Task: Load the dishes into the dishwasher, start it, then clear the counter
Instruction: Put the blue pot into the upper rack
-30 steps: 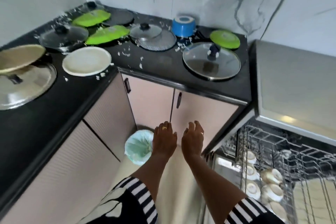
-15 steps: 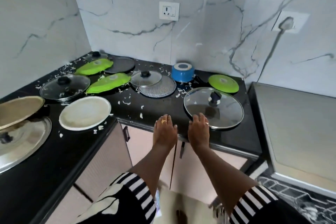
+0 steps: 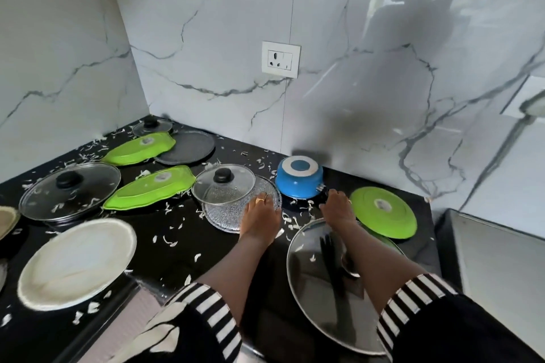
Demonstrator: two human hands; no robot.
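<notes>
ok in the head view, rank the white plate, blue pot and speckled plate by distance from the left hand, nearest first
1. speckled plate: directly under the left hand.
2. blue pot: just to the hand's right, a little further back.
3. white plate: far off to the left, nearer the front.

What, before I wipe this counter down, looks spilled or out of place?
White shreds are strewn all over the black counter, thickest along the left wall and around the blue pot, which sits upside down. Nothing looks broken.
</notes>
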